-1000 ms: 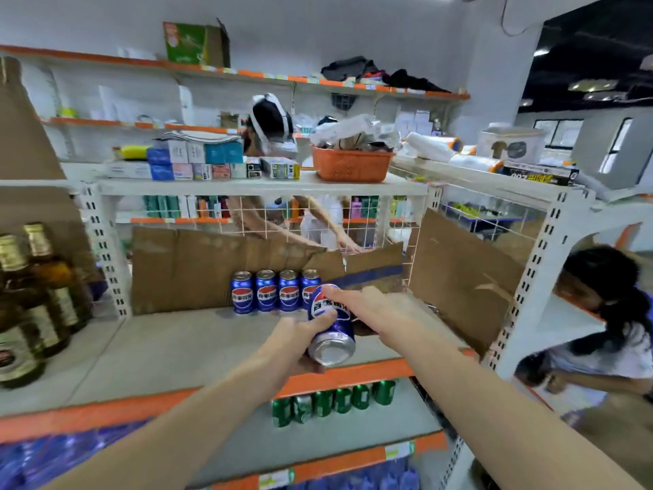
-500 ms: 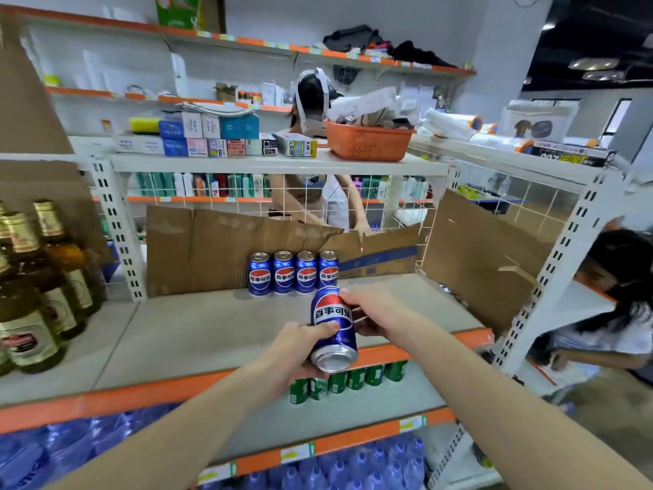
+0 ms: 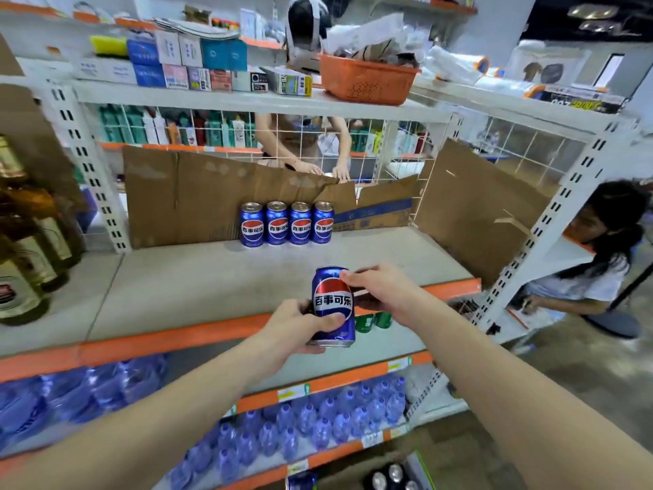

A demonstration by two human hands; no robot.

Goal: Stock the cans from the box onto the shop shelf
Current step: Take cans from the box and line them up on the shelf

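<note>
I hold a blue cola can [image 3: 333, 305] upright in front of the grey shelf [image 3: 198, 277], just before its orange front edge. My left hand [image 3: 300, 325] grips the can's lower half from the left. My right hand [image 3: 380, 290] grips its upper right side, with a fingertip near the rim. Several matching blue cans [image 3: 287, 223] stand in a row at the back of the shelf against a cardboard sheet [image 3: 198, 192]. The box with dark can tops [image 3: 395, 475] sits on the floor at the bottom edge.
Brown glass bottles [image 3: 28, 249] stand at the shelf's left end. A cardboard panel [image 3: 473, 210] leans at the right end. Green cans [image 3: 374, 321] and blue water bottles [image 3: 311, 426] fill lower shelves. One person [image 3: 597, 263] crouches at right; another person's hands [image 3: 325, 169] reach behind the wire mesh.
The can has tipped from bottom-toward-me to upright, label facing me. Both hands stayed on it and drew back a little from the shelf. The camera has tilted downward.
</note>
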